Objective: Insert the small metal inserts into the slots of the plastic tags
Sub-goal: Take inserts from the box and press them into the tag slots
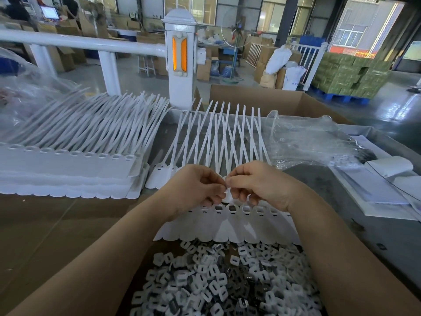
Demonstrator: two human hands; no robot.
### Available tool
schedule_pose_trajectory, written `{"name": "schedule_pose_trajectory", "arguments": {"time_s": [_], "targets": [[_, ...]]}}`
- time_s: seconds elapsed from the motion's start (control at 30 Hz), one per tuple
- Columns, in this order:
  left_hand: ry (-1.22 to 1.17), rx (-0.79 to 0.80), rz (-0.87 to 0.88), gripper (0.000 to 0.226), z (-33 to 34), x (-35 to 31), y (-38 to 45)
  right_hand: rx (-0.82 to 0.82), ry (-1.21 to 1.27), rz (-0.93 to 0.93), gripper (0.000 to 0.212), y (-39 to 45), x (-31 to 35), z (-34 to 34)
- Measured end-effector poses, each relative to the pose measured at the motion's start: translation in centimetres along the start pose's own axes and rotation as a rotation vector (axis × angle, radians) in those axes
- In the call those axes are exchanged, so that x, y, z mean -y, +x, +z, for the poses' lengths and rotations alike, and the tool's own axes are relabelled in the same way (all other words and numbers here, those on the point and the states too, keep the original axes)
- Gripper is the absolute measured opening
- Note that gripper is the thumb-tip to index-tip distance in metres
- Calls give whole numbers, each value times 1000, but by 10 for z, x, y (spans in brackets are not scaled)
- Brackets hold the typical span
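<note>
Midway through fitting a strip of white plastic tags [227,222].
Both hands, left hand [200,188] and right hand [257,185], pinch one tag head together; some near slots look filled, and the near box of small metal inserts [227,281] remains full.

Both hands' fingers [222,190] pinch, seemingly, one insert above tags [232,222].

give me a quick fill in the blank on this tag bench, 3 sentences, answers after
1. The left hand and right hand meet above a row of white ____ tags.
2. The loose inserts lie in a ____ box nearest the person.
3. The big stack of tags lies on the person's ____ side.

Missing words: plastic; cardboard; left
</note>
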State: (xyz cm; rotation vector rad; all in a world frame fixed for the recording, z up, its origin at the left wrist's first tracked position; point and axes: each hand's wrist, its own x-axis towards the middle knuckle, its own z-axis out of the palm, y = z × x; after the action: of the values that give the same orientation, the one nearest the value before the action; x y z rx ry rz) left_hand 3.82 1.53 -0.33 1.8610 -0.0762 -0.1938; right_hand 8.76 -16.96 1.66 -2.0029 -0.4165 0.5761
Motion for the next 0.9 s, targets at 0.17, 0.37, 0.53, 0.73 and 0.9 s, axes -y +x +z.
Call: {"name": "schedule_pose_trajectory", "arguments": {"time_s": [0.17, 0.37, 0.53, 0.73, 0.9], "targets": [[50, -54, 8, 5, 13, -7, 0, -253, -20, 70, 10, 7, -12, -5], [134, -132, -39, 12, 42, -8, 0, -262, 75, 115, 9, 11, -23, -8], [317, -149, -56, 11, 51, -7, 1, -246, 58, 89, 10, 13, -24, -7], [524, -149, -27, 12, 54, -9, -2, -240, 75, 101, 11, 11, -22, -5], [589, -180, 16, 17, 54, -8, 0, -239, 82, 107, 11, 11, -21, -6]]}}
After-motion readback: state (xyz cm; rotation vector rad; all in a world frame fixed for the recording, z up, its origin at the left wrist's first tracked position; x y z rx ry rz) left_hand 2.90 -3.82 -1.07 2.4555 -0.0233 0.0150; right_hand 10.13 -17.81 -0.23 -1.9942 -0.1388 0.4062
